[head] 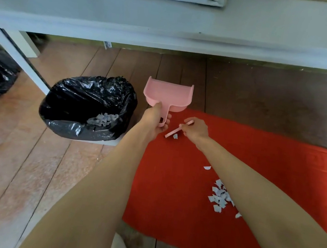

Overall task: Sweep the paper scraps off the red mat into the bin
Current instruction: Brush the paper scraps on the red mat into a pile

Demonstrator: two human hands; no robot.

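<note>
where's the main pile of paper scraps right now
In the head view, the main pile of paper scraps lies on the right part of the red mat, partly hidden by the right forearm, nearer the camera than the pink dustpan held in the left hand.

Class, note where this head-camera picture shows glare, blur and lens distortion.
Head view: glare glints on the black bin bag; the white table edge looks blurred and bowed by the wide lens; the paper scraps on the red mat stay fairly sharp.

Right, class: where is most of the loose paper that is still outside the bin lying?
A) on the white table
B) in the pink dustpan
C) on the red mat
C: the main pile of paper scraps lies on the red mat, beside the right forearm.
</note>
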